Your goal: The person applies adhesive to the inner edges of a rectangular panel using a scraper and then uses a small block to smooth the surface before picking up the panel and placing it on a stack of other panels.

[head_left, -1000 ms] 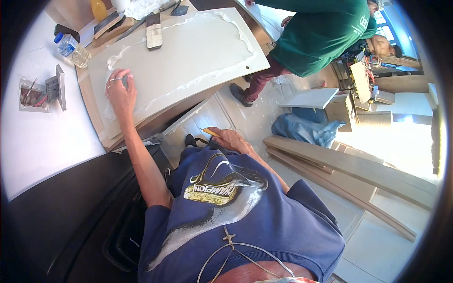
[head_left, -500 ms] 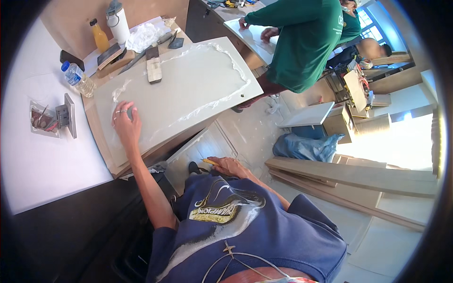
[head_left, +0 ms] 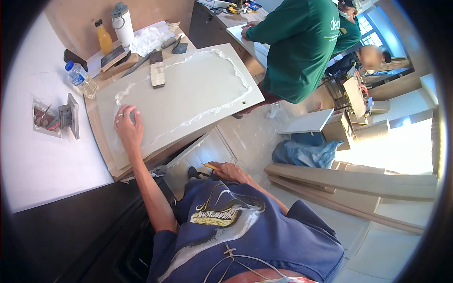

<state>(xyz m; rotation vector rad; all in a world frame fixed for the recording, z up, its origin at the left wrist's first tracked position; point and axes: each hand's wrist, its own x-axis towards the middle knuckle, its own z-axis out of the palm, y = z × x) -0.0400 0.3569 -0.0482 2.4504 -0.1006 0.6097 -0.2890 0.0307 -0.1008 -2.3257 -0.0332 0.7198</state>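
My left hand (head_left: 128,126) rests on the near left part of a pale flat panel (head_left: 184,89), its fingers bent around a small grey piece I cannot make out. An uneven line of white paste or powder (head_left: 238,75) runs near the panel's edges. My right hand (head_left: 231,172) is low in front of my body, closed on a thin yellow-handled tool (head_left: 211,166) whose kind is unclear. A flat, wide-bladed tool with a pale, worn end (head_left: 157,75) lies across the panel's far edge.
Behind the panel stand a water bottle (head_left: 81,79), a juice bottle (head_left: 104,37), a white flask (head_left: 122,26) and crumpled white cloth or paper (head_left: 147,41). A person in green (head_left: 299,52) works at another bench. Long boards (head_left: 349,181) and a blue bag (head_left: 306,152) lie right.
The view has shifted slightly. My left hand stays at the panel's near left, and my right hand keeps the yellow tool. The person in green has leaned left, hiding one hand.
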